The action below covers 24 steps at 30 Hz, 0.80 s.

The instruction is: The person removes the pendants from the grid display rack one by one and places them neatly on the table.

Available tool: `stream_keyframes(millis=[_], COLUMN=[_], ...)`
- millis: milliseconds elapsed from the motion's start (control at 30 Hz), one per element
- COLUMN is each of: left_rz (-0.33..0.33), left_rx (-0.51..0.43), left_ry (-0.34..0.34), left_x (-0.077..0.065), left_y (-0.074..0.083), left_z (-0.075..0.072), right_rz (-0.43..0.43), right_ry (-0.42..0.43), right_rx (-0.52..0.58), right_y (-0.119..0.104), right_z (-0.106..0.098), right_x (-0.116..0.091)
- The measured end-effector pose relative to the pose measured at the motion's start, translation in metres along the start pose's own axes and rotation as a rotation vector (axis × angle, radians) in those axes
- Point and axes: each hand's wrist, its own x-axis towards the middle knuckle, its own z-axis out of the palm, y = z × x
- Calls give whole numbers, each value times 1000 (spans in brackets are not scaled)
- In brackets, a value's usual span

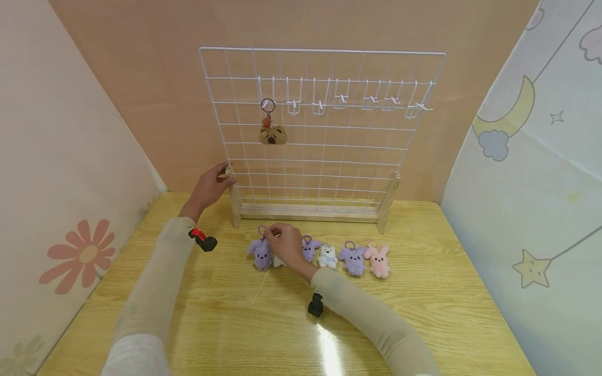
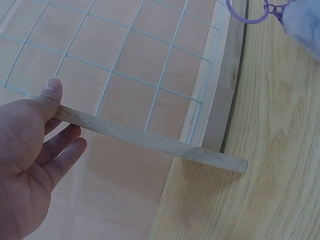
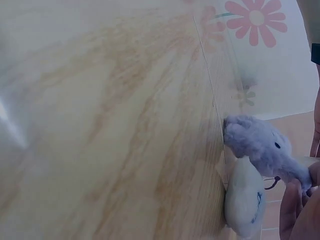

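Note:
My left hand (image 1: 209, 187) grips the top of the left wooden upright (image 2: 125, 137) of a white wire grid rack (image 1: 305, 159), thumb in front and fingers behind. On the table, my right hand (image 1: 286, 244) pinches a purple plush keychain (image 1: 261, 255) near its ear and ring. In the right wrist view the purple plush (image 3: 260, 145) stands beside a white plush (image 3: 244, 202), which the hand partly covers in the head view. To the right lie more plush keychains: a purple one (image 1: 309, 249), a white one (image 1: 327, 257), another purple one (image 1: 354, 260) and a pink one (image 1: 379, 262).
A brown bear-head keychain (image 1: 273, 134) hangs from the leftmost hook of the grid. Several white hooks (image 1: 342, 99) line up to its right. The rack's wooden base (image 1: 310, 215) stands at the table's back, before a tan backdrop. Patterned panels (image 1: 531, 172) flank the table (image 1: 226, 318).

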Motion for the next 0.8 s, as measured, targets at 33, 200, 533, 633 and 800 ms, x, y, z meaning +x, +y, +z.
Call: stream_keyframes(millis=[33,200,533,633,800], left_rz=[3,1,2,-5,-11], left_rx=[-3,-7,6,8,-5], left_ry=[0,2,3,-2,-4], left_x=[0,1,0,1,2], left_y=[0,1,3,1,-1], left_z=[0,0,0,0,0], right_rz=[4,15,-49,-63,-57], right_ry=[-2,-16,-73,-90,-115], right_rx=[-2,-19,-54,-82,-93], right_y=[0,-2,3,5,8], right_z=[0,-1,-3,-2,-1], right_x=[0,1,5,6,7])
